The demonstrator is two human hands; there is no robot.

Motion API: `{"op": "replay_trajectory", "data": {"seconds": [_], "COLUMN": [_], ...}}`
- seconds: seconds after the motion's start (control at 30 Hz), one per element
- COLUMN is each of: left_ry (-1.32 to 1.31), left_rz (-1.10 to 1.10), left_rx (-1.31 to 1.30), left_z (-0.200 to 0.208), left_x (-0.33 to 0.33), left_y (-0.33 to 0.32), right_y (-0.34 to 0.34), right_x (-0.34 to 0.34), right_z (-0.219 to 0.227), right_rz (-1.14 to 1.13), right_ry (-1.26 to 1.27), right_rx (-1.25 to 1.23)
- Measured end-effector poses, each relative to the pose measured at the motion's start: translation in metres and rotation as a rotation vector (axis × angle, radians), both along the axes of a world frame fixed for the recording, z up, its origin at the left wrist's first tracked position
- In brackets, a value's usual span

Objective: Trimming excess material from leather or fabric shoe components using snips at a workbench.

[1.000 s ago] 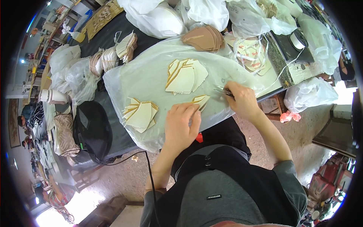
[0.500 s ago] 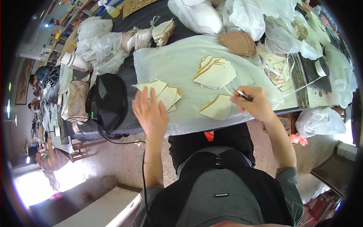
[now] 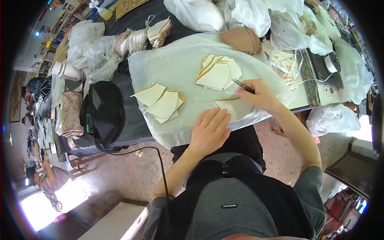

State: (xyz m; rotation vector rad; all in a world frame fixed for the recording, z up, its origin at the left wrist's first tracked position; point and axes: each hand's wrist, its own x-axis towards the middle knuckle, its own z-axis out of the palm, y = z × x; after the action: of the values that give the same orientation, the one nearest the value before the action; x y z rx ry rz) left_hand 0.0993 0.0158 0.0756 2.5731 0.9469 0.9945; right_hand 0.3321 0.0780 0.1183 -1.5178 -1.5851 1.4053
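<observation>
White plastic bags (image 3: 200,14), bulging, along surface's far edge. Clear printed bag (image 3: 286,60) toward right end. Crumpled clear bags (image 3: 90,48) at far-left corner. No screens.

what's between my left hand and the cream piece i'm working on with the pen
Nothing visible. The left hand lies flat on the translucent plastic sheet, right beside the cream fan-shaped cut piece. The right hand holds a thin dark pen-like tool over that piece's far edge.
</observation>
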Motion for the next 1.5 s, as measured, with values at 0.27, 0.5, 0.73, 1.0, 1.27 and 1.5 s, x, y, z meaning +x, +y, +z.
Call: {"op": "replay_trajectory", "data": {"seconds": [0.27,0.5,0.73,1.0,1.27,1.5], "left_ry": [0.045,-0.121,0.034,0.053,0.145,0.166], "left_rz": [0.014,0.115,0.185,0.271,0.351,0.348], "left_rx": [-0.006,-0.034,-0.01,0.015,-0.01,-0.011], "left_z": [-0.008,-0.014,-0.01,-0.013,-0.012,-0.01], "left_x": [0.006,0.001,0.01,0.019,0.027,0.027], "left_y": [0.004,0.005,0.015,0.009,0.011,0.011], "right_y": [0.022,0.027,0.032,0.033,0.028,0.028], "right_x": [-0.027,-0.032,-0.035,-0.003,0.004,0.009], "right_z": [-0.028,-0.008,-0.001,0.01,0.007,0.003], "right_rz": [0.339,0.336,0.328,0.288,0.305,0.368], "right_ry": [-0.188,-0.228,-0.254,-0.197,-0.226,-0.164], "right_rx": [0.275,-0.068,-0.155,-0.309,-0.256,-0.248]}}
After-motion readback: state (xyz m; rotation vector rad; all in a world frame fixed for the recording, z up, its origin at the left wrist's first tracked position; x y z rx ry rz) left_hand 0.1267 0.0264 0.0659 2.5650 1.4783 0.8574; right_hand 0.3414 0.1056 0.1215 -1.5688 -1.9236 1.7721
